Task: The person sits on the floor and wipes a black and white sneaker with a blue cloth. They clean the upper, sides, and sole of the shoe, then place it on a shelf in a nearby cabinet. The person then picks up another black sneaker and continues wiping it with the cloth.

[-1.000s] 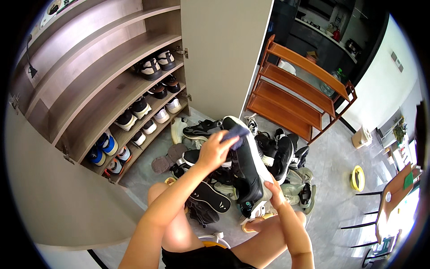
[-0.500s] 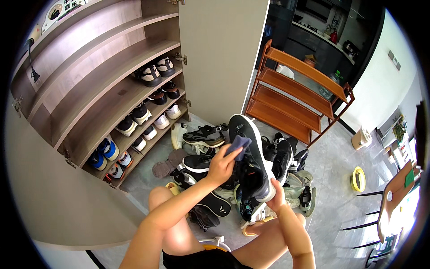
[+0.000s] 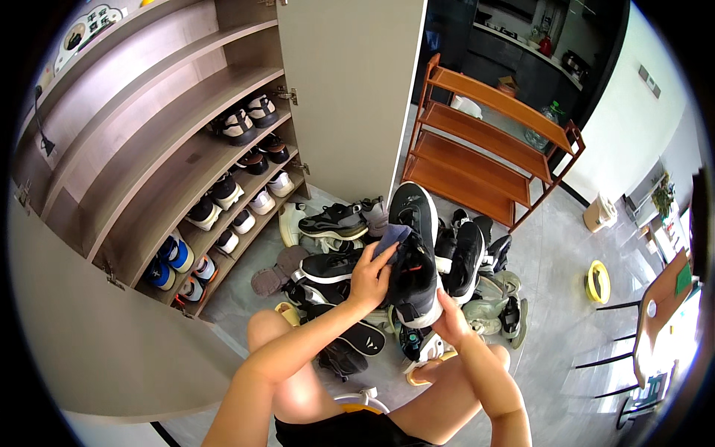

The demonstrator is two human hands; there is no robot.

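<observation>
A black sneaker (image 3: 414,279) with a white sole is held up in front of me, toe pointing away. My right hand (image 3: 450,319) grips it by the heel, at its right side. Between the fingers of my left hand (image 3: 370,280) is a dark blue cloth (image 3: 392,238), pressed against the sneaker's left side. Beneath and around lies a heap of shoes: a black and grey sneaker (image 3: 335,220), another black sneaker (image 3: 468,257), pale green shoes (image 3: 488,305) and a shoe with its black sole turned up (image 3: 363,337). The fingers of my right hand are partly hidden behind the heel.
On the left stands an open shoe cabinet (image 3: 167,141) with pairs of shoes on its lower shelves, its door (image 3: 342,89) swung out. A brown wooden rack (image 3: 477,175) stands beyond the heap. To the right are a yellow basin (image 3: 597,281), a bin (image 3: 599,214) and a table (image 3: 659,320).
The held sneaker has turned so its opening and upper face me more, with less of its sole side showing. The cloth has moved slightly left and down along it.
</observation>
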